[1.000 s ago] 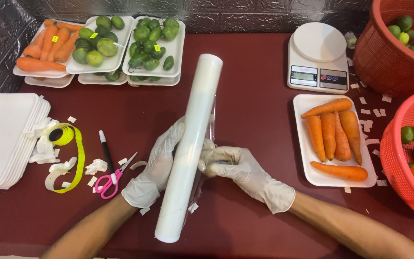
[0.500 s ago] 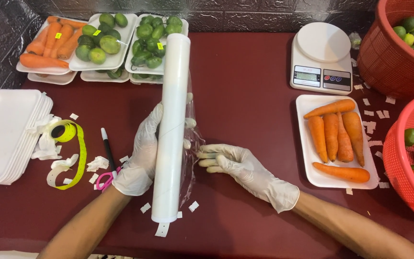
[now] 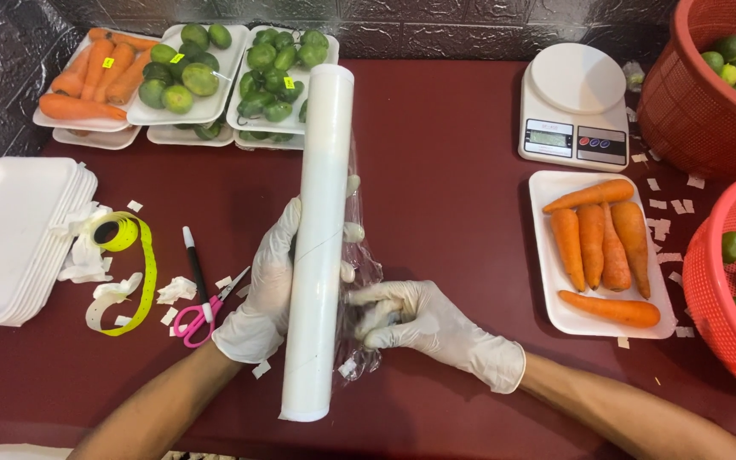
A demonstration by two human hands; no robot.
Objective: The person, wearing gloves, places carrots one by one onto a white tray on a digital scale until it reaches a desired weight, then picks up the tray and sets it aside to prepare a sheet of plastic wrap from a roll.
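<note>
our left hand [image 3: 267, 290] has its grip closed round the middle of the white cling film roll [image 3: 321, 230], held lengthwise over the dark red worktop [image 3: 436, 153], while our right hand [image 3: 423, 324] pinches the loose clear film [image 3: 361, 264] just beside the roll. foil-look wall behind. white foam tray [image 3: 596, 317] with carrots [image 3: 594, 247] to the right, kitchen scale [image 3: 574, 106] behind it, two red baskets [image 3: 730, 281] of vegetables at the edge, filled trays [image 3: 215, 106] far left, empty tray stack [image 3: 10, 234] near pink scissors [image 3: 202, 311].
</note>
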